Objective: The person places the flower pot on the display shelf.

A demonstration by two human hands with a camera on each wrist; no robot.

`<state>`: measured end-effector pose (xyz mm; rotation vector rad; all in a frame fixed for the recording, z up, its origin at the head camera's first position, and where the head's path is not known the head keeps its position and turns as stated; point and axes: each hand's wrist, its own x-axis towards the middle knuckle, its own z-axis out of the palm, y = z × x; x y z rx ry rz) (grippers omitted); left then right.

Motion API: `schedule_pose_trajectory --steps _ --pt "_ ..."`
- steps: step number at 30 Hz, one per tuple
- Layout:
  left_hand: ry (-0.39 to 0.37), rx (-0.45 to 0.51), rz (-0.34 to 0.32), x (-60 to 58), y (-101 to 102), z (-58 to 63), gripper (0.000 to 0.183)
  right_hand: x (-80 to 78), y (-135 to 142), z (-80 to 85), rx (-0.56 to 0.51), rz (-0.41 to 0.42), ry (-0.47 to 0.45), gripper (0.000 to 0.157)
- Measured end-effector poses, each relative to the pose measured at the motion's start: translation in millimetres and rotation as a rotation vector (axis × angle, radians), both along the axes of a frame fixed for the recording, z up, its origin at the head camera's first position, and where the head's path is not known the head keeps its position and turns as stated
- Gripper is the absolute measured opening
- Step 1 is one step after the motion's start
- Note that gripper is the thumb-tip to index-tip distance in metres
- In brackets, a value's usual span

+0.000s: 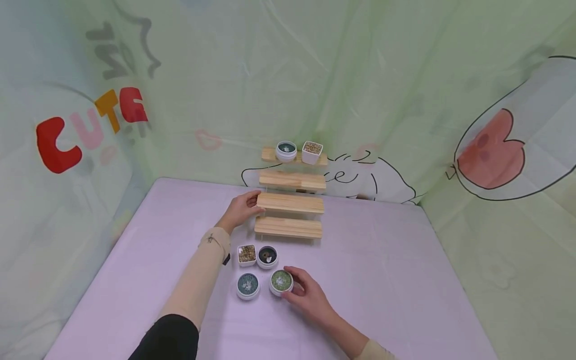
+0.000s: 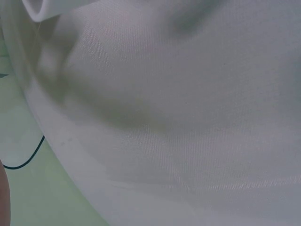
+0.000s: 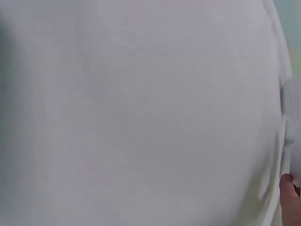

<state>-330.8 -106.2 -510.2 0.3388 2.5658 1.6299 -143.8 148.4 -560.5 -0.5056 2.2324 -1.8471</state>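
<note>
My left hand (image 1: 241, 209) is at the left end of a tiered wooden shelf (image 1: 290, 202), its thumb and fingers gripping the end of the second step from the bottom. With thumb and fingers, my right hand (image 1: 310, 297) holds the side of a round white pot with a green top (image 1: 281, 281), low at the table. In the right wrist view, part of the right hand (image 3: 290, 202) touches a pale pot (image 3: 296, 165) at the frame's edge. The left wrist view shows mostly cloth, with a sliver of the left hand (image 2: 4, 197).
Left of the held pot are a round pot with a blue-green top (image 1: 248, 286), a square pebbled pot (image 1: 246, 254) and a dark-topped round pot (image 1: 267, 256). The top step bears a round pot (image 1: 286, 151) and a square pot (image 1: 312, 152). Printed cloth walls (image 1: 216, 100) surround the table (image 1: 382, 280).
</note>
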Motion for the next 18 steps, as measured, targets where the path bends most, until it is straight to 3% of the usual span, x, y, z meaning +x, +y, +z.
schedule_pose_trajectory --steps 14,18 --pt "0.013 -0.02 -0.005 1.5 0.1 1.4 0.069 -42.6 0.6 41.9 0.013 -0.185 -0.062 0.06" --pt "0.012 -0.015 0.001 1.2 1.3 1.9 0.069 -53.7 -0.5 65.1 0.049 -0.197 -0.071 0.061"
